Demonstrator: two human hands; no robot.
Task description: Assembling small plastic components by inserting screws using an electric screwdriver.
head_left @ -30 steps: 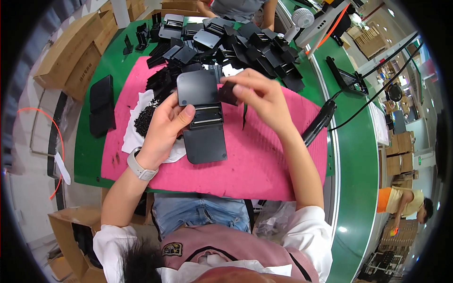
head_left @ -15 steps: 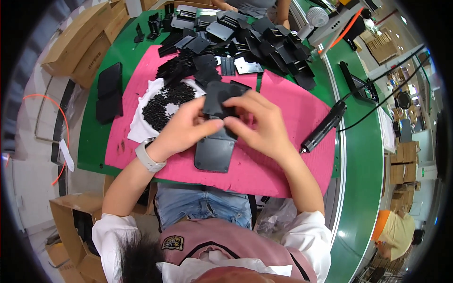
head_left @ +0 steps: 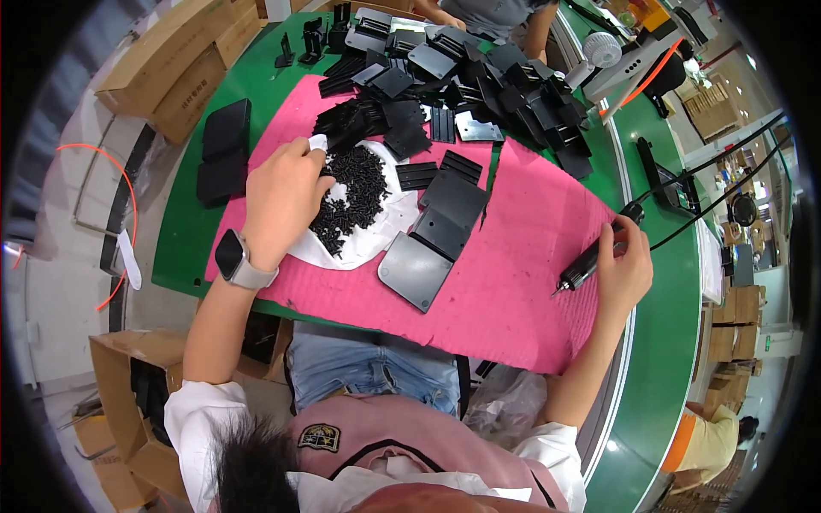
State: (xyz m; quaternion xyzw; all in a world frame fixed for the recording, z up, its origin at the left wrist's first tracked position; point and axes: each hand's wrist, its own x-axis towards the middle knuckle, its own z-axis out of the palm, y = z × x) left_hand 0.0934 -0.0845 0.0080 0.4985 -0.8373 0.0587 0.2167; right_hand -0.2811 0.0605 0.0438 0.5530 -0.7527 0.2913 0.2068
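My left hand point(head_left: 286, 197) is at the left side of a white cloth point(head_left: 376, 244), its bent fingers at the edge of a heap of small black screws point(head_left: 355, 192). Thumb and forefinger look apart, and no screw shows between them. At the right, my right hand point(head_left: 626, 265) is closed around a black corded electric screwdriver point(head_left: 584, 267), whose tip points down and left at the pink mat. Between the hands lies a black hinged plate assembly point(head_left: 440, 222), tilted, its smooth plate nearest me. Neither hand touches it.
A pink foam mat point(head_left: 530, 282) covers part of the green table point(head_left: 175, 248). Many black plates and brackets point(head_left: 505, 94) are piled along the far side. Two dark plates point(head_left: 224, 154) lie at left. A small white fan point(head_left: 602, 51) and another person's arm point(head_left: 440, 13) are beyond.
Both hands have let go of the plate assembly, which now lies turned on the mat. My left hand has moved left to the screws; my right hand has moved right onto the screwdriver.
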